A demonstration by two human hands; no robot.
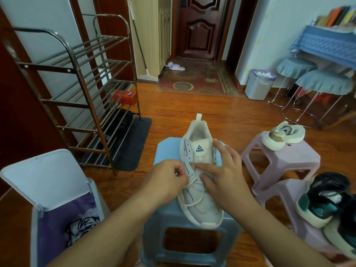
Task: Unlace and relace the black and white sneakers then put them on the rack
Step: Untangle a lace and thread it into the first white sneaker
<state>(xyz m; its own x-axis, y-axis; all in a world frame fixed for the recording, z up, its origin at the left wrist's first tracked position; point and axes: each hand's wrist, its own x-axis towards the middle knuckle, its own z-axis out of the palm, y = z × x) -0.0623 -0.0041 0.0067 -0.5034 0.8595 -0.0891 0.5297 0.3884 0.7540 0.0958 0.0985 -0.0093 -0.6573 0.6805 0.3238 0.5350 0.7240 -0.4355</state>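
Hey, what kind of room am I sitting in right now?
Probably a home entryway: a metal shoe rack stands by the wall, slippers lie before a wooden door, and a covered stool stands nearby.

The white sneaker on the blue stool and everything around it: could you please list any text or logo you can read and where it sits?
"PEAK", under a triangle logo: on the tongue of the white sneaker.
Small dark print on the sneaker's left side panel: too small to read.
Label on the red box on the rack: blurred.
Book spines at upper right: unreadable.
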